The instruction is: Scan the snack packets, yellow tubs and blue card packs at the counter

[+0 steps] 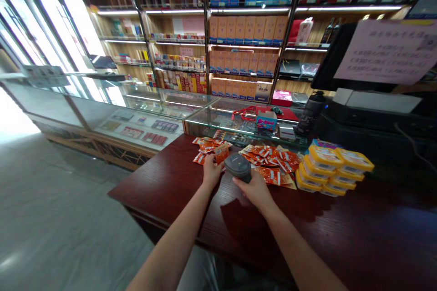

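Observation:
My right hand [256,191] is wrapped round the handle of a dark grey barcode scanner [238,165], its head tilted toward the left. Just left of it, my left hand [212,173] grips an orange snack packet [221,152]; the fingers are partly hidden. Behind that hand lies a small pile of orange packets [204,145]. A larger heap of the same packets [269,157] spreads out beyond the scanner. To the right of this heap stand stacked yellow-lidded plastic tubs [324,168].
The dark red wooden counter [153,179] meets a glass display case [218,116]. A monitor [336,57] with a pink paper sheet [385,50] rises at the right, near a black bottle [311,110]. Shelves of boxed goods [247,29] line the back wall.

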Demonstrator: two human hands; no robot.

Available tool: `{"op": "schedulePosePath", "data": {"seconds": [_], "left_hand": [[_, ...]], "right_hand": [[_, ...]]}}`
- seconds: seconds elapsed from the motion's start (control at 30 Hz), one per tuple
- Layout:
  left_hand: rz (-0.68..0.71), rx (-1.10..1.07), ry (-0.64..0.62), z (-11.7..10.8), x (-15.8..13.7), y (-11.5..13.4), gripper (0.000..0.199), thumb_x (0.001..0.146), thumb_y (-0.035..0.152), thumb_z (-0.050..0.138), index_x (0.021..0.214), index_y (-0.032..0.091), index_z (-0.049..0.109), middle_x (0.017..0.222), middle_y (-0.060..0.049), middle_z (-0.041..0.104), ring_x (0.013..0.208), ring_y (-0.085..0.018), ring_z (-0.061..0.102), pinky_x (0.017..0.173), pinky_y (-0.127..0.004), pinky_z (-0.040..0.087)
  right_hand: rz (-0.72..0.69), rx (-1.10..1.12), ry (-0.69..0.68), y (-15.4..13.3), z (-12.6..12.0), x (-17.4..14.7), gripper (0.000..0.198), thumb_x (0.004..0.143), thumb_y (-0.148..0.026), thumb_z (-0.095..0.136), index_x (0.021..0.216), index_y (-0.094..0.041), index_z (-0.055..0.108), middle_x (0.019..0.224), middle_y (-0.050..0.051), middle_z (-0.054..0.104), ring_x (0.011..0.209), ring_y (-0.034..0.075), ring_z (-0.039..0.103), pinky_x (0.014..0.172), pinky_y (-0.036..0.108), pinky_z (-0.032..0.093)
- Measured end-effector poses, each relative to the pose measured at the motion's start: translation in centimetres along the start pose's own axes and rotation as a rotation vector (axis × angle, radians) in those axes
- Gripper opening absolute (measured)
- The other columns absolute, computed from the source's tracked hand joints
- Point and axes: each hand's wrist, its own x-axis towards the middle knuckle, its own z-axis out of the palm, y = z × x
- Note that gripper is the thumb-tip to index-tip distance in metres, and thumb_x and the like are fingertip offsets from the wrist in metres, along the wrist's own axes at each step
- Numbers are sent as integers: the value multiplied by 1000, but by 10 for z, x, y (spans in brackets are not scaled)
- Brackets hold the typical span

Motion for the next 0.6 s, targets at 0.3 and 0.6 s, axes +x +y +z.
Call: {"op": "schedulePosePath", "data": {"seconds": [0.3,0.6], "left_hand": [[-22,-130,-26,-4,-2,6,22,73,25,67,90,17,58,85,-3,65,77,-17,60,74,-31,48],[-236,-389,-144,1,5,18,25,70,36,71,78,15,60,71,-1,63,68,-15,62,65,-29,54]], "right_hand": [[-363,-985,-98,19,-43,-16,25,70,-19,60,96,-20,62,87,7,68,82,23,63,69,31,39],[-561,-920,13,68,-56,-25,42,66,-16,57,108,-18,62,90,7,67,85,23,60,73,32,41]]}}
